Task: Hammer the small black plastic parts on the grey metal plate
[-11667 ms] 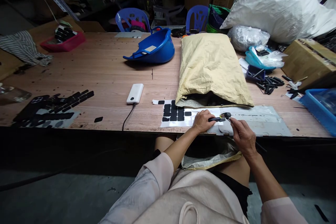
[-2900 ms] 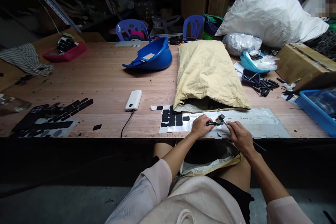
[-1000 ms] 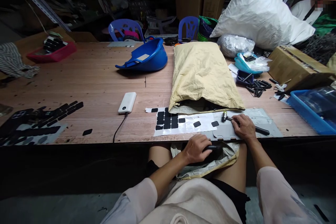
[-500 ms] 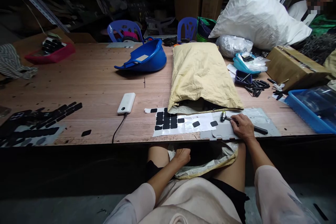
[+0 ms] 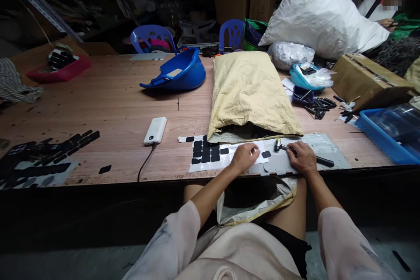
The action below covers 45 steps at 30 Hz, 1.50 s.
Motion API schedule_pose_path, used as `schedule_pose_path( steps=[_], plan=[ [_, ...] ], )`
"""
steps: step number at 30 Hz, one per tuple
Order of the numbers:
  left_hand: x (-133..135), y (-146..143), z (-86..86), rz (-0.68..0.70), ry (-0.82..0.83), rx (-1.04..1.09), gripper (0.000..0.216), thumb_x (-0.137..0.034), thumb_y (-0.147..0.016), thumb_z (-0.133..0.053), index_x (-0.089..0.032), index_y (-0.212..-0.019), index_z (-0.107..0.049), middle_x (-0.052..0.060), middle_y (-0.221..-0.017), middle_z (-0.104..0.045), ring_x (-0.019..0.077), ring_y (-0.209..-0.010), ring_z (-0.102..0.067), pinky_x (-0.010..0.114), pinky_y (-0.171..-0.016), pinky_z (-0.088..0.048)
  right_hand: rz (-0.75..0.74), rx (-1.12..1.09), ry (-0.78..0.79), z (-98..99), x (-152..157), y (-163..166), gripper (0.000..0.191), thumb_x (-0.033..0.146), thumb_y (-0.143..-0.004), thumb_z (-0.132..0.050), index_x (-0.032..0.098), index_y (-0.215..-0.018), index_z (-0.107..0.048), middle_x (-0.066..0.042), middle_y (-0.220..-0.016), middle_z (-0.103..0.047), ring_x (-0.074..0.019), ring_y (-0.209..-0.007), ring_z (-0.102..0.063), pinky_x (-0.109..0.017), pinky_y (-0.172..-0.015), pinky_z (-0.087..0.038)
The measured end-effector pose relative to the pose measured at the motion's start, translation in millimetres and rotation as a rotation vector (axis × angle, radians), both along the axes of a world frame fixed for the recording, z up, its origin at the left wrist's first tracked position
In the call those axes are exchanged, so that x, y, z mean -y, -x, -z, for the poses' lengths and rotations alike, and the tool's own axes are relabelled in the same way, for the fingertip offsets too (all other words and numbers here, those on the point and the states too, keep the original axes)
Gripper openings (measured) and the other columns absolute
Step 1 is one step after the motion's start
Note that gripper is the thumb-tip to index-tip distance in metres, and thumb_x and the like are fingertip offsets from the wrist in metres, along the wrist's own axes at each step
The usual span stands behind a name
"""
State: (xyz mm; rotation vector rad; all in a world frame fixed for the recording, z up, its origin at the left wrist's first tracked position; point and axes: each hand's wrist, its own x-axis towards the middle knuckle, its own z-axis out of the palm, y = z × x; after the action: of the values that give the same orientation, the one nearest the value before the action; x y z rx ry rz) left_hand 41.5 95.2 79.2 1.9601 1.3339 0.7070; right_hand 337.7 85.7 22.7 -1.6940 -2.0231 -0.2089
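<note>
My left hand (image 5: 244, 156) rests on a white backing sheet (image 5: 226, 159) at the table's near edge, fingers curled over a spot where a loose black pad lay. Several black square pads (image 5: 205, 152) sit in rows on the sheet's left part, and one loose pad (image 5: 266, 154) lies just right of my fingers. My right hand (image 5: 301, 157) lies over the handle of a small hammer (image 5: 278, 145) on a grey plate (image 5: 328, 153). An open sack (image 5: 259, 203) sits on my lap under the table edge.
A stuffed yellow sack (image 5: 251, 92) lies just behind the sheet. A white power bank (image 5: 155, 130) with a cable is to the left, a blue basin (image 5: 179, 74) behind it. Black pads (image 5: 49, 157) lie far left; a blue tray (image 5: 390, 135) and a cardboard box (image 5: 367, 81) stand right. Another person sits at far right.
My left hand has come up from the sack on my lap and now lies on the white sheet, covering one loose pad. My right hand has stayed on the hammer.
</note>
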Motion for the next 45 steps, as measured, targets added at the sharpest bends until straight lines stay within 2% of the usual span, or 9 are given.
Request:
schedule_pose_path(
  steps=[2,5,10,15,18,21,24,39,45],
  plan=[
    [-36.5,-12.1,-7.2,-0.167,-0.069,-0.061,0.018,-0.02,-0.092,-0.061,-0.016,-0.098,-0.077,0.008,-0.095,-0.076,0.0196,-0.087,-0.069,0.029,-0.083,-0.054,-0.002,0.003,0.007,-0.1,0.3,0.3,0.023,0.036,-0.094,-0.055,0.023,-0.099,-0.073,-0.008,-0.093,-0.066,-0.0237,-0.088,-0.054,-0.038,-0.083,-0.042],
    [-75.5,-28.9,-8.8,-0.257,-0.019,-0.216,0.02,-0.022,-0.091,-0.063,-0.013,-0.099,-0.078,0.016,-0.099,-0.076,0.0258,-0.093,-0.071,0.033,-0.083,-0.055,-0.006,-0.005,0.018,-0.7,1.1,0.9,0.021,0.035,-0.094,-0.056,0.024,-0.1,-0.073,-0.008,-0.094,-0.066,-0.0235,-0.089,-0.054,-0.038,-0.083,-0.042],
    [-94.4,-39.5,-3.4,-0.268,0.117,-0.384,0.015,-0.023,-0.084,-0.068,-0.013,-0.086,-0.079,0.018,-0.092,-0.077,0.0308,-0.093,-0.074,0.033,-0.08,-0.056,-0.005,-0.016,0.009,-2.0,2.5,2.0,0.02,0.034,-0.094,-0.056,0.023,-0.098,-0.072,-0.007,-0.093,-0.066,-0.0227,-0.089,-0.054,-0.036,-0.083,-0.042],
    [-72.6,-15.1,2.7,-0.291,0.008,-0.281,0.017,-0.021,-0.084,-0.07,-0.014,-0.097,-0.078,0.012,-0.094,-0.076,0.0252,-0.091,-0.071,0.031,-0.078,-0.056,-0.008,-0.01,0.002,-2.0,2.1,2.2,0.019,0.034,-0.094,-0.057,0.024,-0.098,-0.072,-0.007,-0.093,-0.066,-0.0233,-0.089,-0.055,-0.037,-0.083,-0.043],
    [-43.8,2.4,11.4,-0.154,-0.11,-0.107,0.02,-0.017,-0.082,-0.071,-0.018,-0.101,-0.075,0.005,-0.096,-0.074,0.0181,-0.086,-0.068,0.027,-0.079,-0.054,-0.001,-0.003,0.0,-1.4,1.6,2.0,0.019,0.034,-0.094,-0.057,0.024,-0.098,-0.073,-0.008,-0.092,-0.066,-0.0236,-0.089,-0.055,-0.037,-0.083,-0.043],
    [-16.0,10.1,22.4,0.023,-0.094,-0.014,0.018,-0.013,-0.079,-0.071,-0.019,-0.096,-0.074,0.002,-0.092,-0.071,0.0155,-0.08,-0.064,0.027,-0.079,-0.053,0.003,-0.001,0.004,-1.8,1.4,1.9,0.019,0.034,-0.094,-0.058,0.024,-0.099,-0.073,-0.008,-0.093,-0.066,-0.0237,-0.089,-0.055,-0.037,-0.082,-0.043],
    [-0.9,8.3,31.0,0.09,-0.06,-0.014,0.017,-0.011,-0.077,-0.071,-0.02,-0.091,-0.074,0.001,-0.086,-0.068,0.0169,-0.082,-0.063,0.028,-0.081,-0.052,0.005,0.007,0.004,-3.2,1.6,1.9,0.019,0.035,-0.094,-0.059,0.023,-0.1,-0.073,-0.008,-0.093,-0.067,-0.0237,-0.088,-0.056,-0.037,-0.082,-0.043],
    [0.6,-3.1,49.5,0.017,-0.112,-0.009,0.02,-0.015,-0.079,-0.075,-0.022,-0.098,-0.077,0.002,-0.093,-0.069,0.0208,-0.097,-0.063,0.031,-0.089,-0.05,-0.058,0.081,-0.002,-10.9,0.1,0.2,0.026,0.038,-0.1,-0.052,0.022,-0.098,-0.073,-0.009,-0.093,-0.068,-0.0238,-0.087,-0.056,-0.038,-0.078,-0.042],
    [-1.1,-3.6,51.4,0.032,-0.094,0.009,0.02,-0.018,-0.081,-0.076,-0.024,-0.1,-0.079,0.002,-0.097,-0.071,0.0217,-0.101,-0.064,0.032,-0.091,-0.051,-0.095,-0.163,-0.027,-31.1,26.8,35.4,0.025,0.039,-0.104,-0.049,0.025,-0.11,-0.069,-0.007,-0.103,-0.069,-0.0193,-0.091,-0.065,-0.031,-0.073,-0.049]
  ],
)
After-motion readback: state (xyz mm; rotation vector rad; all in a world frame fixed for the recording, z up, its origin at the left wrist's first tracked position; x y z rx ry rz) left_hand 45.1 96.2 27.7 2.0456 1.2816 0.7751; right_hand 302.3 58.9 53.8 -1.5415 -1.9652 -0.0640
